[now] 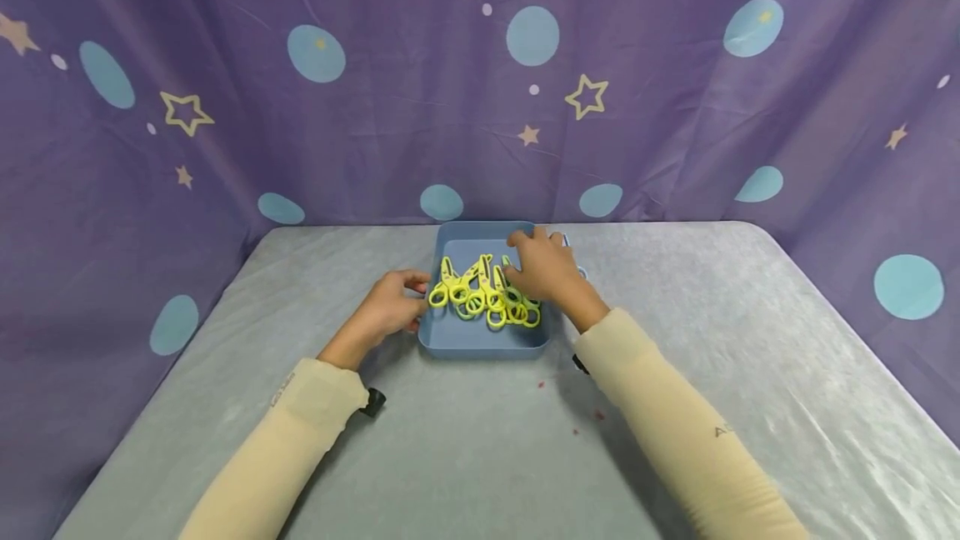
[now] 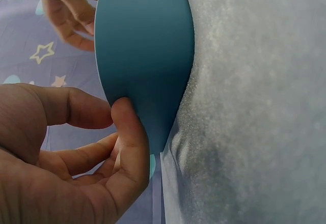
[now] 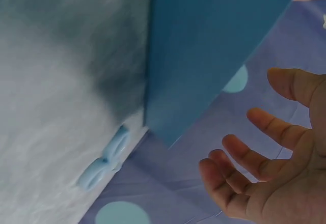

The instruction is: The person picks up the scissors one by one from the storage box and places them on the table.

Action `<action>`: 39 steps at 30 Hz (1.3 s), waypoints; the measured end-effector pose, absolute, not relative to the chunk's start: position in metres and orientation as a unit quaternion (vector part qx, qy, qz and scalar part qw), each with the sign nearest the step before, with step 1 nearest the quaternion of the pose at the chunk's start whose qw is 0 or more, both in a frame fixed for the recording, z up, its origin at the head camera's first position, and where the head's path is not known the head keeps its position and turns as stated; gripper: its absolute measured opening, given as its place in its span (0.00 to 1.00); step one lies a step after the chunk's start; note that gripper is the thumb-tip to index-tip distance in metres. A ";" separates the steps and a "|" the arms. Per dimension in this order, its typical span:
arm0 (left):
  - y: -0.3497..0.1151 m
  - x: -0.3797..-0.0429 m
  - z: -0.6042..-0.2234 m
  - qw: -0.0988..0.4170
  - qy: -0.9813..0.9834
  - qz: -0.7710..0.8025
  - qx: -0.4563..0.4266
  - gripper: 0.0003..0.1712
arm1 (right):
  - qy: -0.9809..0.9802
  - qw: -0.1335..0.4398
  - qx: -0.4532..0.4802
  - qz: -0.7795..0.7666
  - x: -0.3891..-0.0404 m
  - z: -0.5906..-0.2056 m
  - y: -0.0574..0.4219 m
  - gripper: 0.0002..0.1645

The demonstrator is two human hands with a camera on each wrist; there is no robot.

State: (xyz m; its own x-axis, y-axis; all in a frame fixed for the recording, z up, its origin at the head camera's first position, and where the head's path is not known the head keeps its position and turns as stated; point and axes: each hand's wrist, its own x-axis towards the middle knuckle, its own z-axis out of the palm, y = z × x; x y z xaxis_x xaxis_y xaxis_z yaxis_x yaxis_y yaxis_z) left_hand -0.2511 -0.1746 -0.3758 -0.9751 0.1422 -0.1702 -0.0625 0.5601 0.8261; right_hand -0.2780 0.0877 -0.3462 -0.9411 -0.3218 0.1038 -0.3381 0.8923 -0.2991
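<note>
A shallow blue tray (image 1: 483,342) stands on the table with several pairs of yellow scissors (image 1: 483,286) piled inside. At its left side is my left hand (image 1: 387,303); in the left wrist view, thumb and finger pinch the rim of the tray wall (image 2: 145,35). My right hand (image 1: 546,267) hovers over the tray's right edge. Its fingers (image 3: 270,124) are spread and loosely bent, holding nothing in the right wrist view. Right of the tray lies a light-blue pair of scissors (image 1: 582,272), partly hidden by my right hand; its loop handles (image 3: 104,159) show in the right wrist view.
A pale grey cloth covers the table (image 1: 465,457). A few small red specks (image 1: 598,415) lie in front of the tray. Behind and at the sides hangs a purple curtain (image 1: 420,132) with stars and dots, close to the table's far edge.
</note>
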 end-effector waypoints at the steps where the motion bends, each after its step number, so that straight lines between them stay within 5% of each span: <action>1: -0.175 -0.251 -0.375 0.110 0.876 0.469 0.023 0.35 | -0.972 0.028 0.174 0.154 -0.277 -0.346 0.084 0.32; 20: -0.176 -0.251 -0.373 0.112 0.875 0.470 0.031 0.34 | -0.972 0.024 0.212 0.096 -0.265 -0.346 0.032 0.39; 32: -0.176 -0.251 -0.372 0.120 0.873 0.472 0.021 0.35 | -0.962 -0.122 0.239 0.047 -0.267 -0.355 0.016 0.49; 39: -0.175 -0.251 -0.371 0.121 0.873 0.473 0.017 0.35 | -0.958 -0.151 0.240 0.040 -0.268 -0.365 0.010 0.49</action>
State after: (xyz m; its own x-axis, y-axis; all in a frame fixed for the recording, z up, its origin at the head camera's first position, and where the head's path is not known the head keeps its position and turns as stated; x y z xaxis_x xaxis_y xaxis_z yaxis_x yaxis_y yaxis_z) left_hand -0.2512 -0.1747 -0.3712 -0.9702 0.1434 -0.1955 -0.0853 0.5528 0.8289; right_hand -0.2683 0.0101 -0.3653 -0.8392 -0.4715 -0.2711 -0.4475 0.8819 -0.1484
